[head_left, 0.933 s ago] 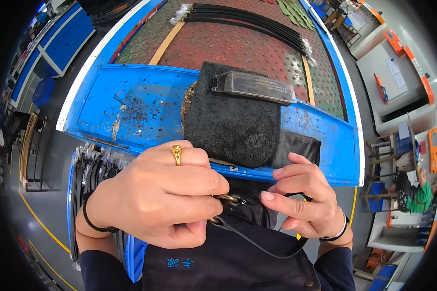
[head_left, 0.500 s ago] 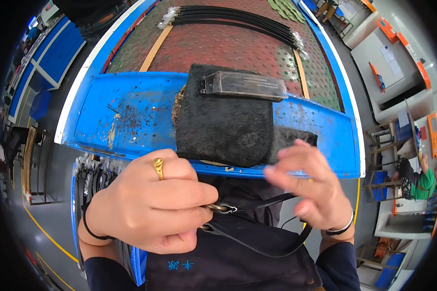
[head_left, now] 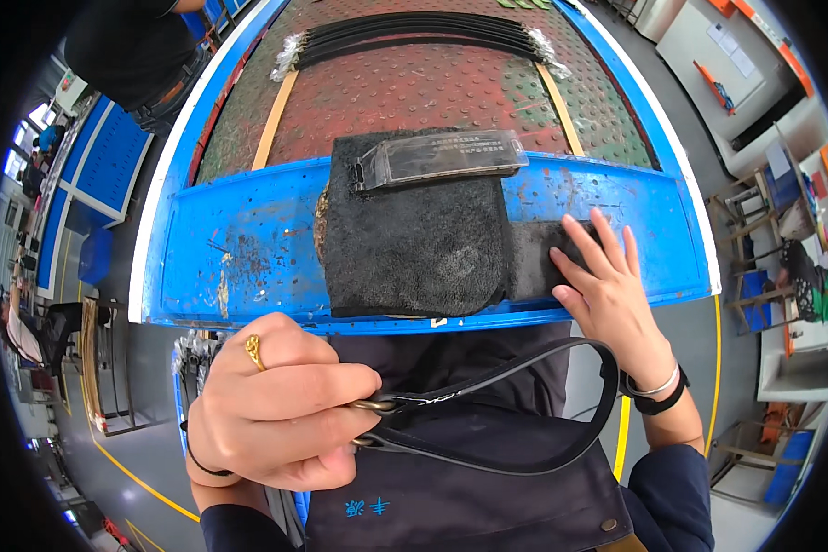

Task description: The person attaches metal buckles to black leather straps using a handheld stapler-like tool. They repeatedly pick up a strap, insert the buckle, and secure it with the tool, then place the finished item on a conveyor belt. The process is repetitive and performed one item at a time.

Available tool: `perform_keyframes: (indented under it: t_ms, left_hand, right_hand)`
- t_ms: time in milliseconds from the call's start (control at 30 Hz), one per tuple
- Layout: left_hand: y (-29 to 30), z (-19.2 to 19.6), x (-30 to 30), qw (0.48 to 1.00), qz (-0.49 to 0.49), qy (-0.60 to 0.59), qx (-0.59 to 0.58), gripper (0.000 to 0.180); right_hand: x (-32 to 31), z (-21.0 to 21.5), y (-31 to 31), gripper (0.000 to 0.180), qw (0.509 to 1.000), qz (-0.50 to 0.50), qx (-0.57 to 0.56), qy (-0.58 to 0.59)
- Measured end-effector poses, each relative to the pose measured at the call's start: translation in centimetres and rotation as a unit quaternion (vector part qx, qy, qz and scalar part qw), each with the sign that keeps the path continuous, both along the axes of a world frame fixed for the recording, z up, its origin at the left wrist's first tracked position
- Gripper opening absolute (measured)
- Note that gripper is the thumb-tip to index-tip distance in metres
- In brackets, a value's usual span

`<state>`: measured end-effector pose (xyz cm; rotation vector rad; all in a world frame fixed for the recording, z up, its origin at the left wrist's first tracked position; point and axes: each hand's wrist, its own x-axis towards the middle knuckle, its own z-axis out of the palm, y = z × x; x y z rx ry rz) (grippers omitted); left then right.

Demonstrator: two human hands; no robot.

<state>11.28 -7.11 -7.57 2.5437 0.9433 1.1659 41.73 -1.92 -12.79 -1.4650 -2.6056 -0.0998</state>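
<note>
Clear plastic package [head_left: 443, 156], flat and oblong, lies in front of you on the far edge of the black felt pad [head_left: 414, 239], tilted slightly, with a pale printed panel on its top face and a dark clip end at its left; a small white label [head_left: 439, 323] sits on the front lip of the blue tray [head_left: 239, 248], just under the pad; pale paper sheets [head_left: 732, 51] lie on the grey table at your upper right; print on all too small to tell.

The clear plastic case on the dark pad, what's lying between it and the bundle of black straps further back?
In the head view, nothing lies between the clear plastic case and the bundle of black straps: only bare reddish-brown studded table surface.
</note>
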Motion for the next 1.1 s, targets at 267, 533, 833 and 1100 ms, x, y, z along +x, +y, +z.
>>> perform_keyframes:
  t_ms: [267, 533, 833, 1100]
  left_hand:
    - [0.5, 0.3, 1.1, 1.000, -0.013, 0.021, -0.019, 0.010]
    - [0.5, 0.4, 1.8, 0.999, -0.021, 0.031, 0.002, 0.007]
    - [0.5, 0.0, 0.6, 0.999, -0.015, 0.008, -0.052, 0.014]
    - [-1.7, -4.5, -4.4, 0.889, 0.142, -0.386, -0.202, 0.029]
  right_hand:
    - [-0.3, 4.7, -2.9, 0.038, 0.953, 0.256, 0.124, 0.102]
    - [-2.6, 3.5, -3.4, 0.036, 0.931, 0.302, 0.145, 0.146]
    - [0.3, 4.8, -3.1, 0.038, 0.926, 0.210, 0.158, 0.272]
    - [1.0, -2.1, 0.3, 0.041, 0.998, -0.019, -0.053, 0.038]
